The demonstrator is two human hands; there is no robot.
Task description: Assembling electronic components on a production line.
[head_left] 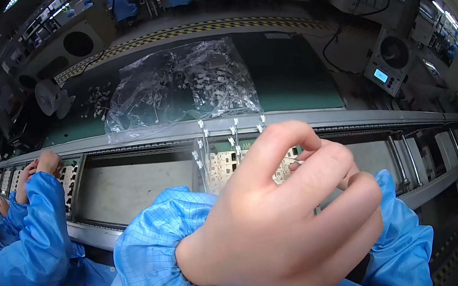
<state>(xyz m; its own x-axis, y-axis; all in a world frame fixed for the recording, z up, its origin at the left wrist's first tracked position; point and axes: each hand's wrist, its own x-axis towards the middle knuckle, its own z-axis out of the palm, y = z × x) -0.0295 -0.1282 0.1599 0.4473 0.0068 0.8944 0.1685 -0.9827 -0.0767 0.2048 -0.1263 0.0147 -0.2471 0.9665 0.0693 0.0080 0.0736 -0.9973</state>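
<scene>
My left hand point(284, 218) fills the middle of the view, its back toward me and its fingers curled inward. What its fingertips close on is hidden, though a bit of thin white wire point(300, 161) shows beside them. Behind and below it is a cream circuit board panel point(222, 165) with a green edge, lying in the conveyor. Several white connectors on thin wires point(232, 141) hang over the board's left part and the rail. My right sleeve point(399, 235) comes in from the lower right; the right hand is covered by the left one.
Clear plastic bags point(212, 79) of white wired connectors lie on the green table point(296, 71) beyond the conveyor rail point(149, 137). Loose connectors point(98, 101) and a white fan point(52, 98) are farther left. Close on my left, a co-worker in blue point(32, 236) handles another board.
</scene>
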